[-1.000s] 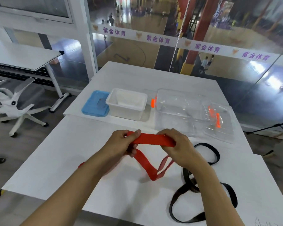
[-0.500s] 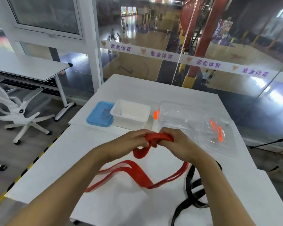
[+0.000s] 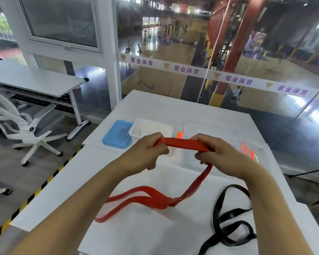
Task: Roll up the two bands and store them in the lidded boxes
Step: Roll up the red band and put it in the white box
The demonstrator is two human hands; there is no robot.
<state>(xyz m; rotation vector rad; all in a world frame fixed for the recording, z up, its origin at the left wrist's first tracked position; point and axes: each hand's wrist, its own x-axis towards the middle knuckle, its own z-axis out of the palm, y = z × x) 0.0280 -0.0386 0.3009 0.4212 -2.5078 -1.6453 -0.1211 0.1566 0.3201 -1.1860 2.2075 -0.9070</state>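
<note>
Both hands hold the red band [image 3: 182, 144] up over the table. My left hand [image 3: 147, 153] grips one end of a flat stretch of it, and my right hand [image 3: 221, 159] grips the other end. From the right hand the rest of the band hangs down and lies in loose loops on the white table [image 3: 133, 227]. The black band [image 3: 228, 225] lies tangled at the front right, untouched. Behind the hands stand an open white box [image 3: 151, 127] with its blue lid [image 3: 116, 137] beside it and a clear box [image 3: 201, 129] with a clear lid [image 3: 250, 146].
Orange clips show on the clear box and lid. A glass wall rises just past the table's far edge. To the left stand a white office chair [image 3: 22, 129] and another desk [image 3: 35, 80]. Yellow-black tape marks the floor along the table's left side.
My hands have drawn apart, and the bunched red band between them is pulled out flat again. The camera has tilted up, so the table sits lower in view.
</note>
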